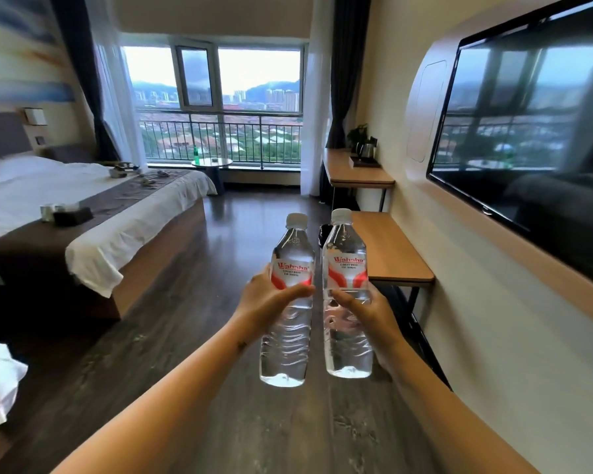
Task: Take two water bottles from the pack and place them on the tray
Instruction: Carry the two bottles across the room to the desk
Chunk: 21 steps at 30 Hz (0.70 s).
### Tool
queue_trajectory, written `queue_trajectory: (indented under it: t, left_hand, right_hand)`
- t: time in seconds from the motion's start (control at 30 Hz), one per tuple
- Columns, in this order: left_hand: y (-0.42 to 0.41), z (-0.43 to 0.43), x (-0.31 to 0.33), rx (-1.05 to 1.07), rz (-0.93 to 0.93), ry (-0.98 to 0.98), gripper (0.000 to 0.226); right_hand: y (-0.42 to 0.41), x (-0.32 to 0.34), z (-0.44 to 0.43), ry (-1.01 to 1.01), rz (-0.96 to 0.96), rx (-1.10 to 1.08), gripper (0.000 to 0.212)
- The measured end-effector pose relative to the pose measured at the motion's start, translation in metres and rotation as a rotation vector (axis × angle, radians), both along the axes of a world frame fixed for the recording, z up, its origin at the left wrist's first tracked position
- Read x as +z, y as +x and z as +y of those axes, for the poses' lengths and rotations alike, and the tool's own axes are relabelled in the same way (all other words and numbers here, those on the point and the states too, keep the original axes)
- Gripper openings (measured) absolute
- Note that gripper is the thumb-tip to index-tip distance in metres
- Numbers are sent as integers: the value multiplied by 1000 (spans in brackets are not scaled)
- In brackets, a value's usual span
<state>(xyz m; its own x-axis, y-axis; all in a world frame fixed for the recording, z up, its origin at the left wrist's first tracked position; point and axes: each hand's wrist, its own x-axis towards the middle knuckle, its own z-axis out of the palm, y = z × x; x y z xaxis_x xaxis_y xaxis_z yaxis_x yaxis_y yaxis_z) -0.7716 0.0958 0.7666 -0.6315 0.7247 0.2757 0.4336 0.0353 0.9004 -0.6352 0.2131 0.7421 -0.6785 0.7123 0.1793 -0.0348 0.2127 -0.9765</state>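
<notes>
Head view, two water bottles point(290, 299) upright, caps up

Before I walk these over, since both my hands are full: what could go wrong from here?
1. Each hand, left hand and right hand, grips one smooth water bottle, left bottle and right bottle, mid-air over the wood floor; a slip likely means a drop.
2. The bottles stand close together and could knock.
3. The near desk juts into your path on the right.
</notes>
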Motion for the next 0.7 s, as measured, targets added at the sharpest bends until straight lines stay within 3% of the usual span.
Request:
queue_trajectory:
  t: [0.17, 0.3, 0.43, 0.7]
  left_hand:
    - [-58, 88, -6, 46, -31, -20, 30]
    - [-105, 148, -6, 124, -105, -28, 33]
    - [-146, 194, -4, 168, -162, -25, 35]
    - [-250, 296, -17, 169, -195, -20, 31]
  right_hand:
    - [-53, -5, 97, -35, -14, 30, 63]
    - [-97, -5, 170, -64, -5, 56, 48]
    - [-144, -2, 223, -83, 2, 78, 60]
    - [-246, -10, 320, -100, -18, 85, 59]
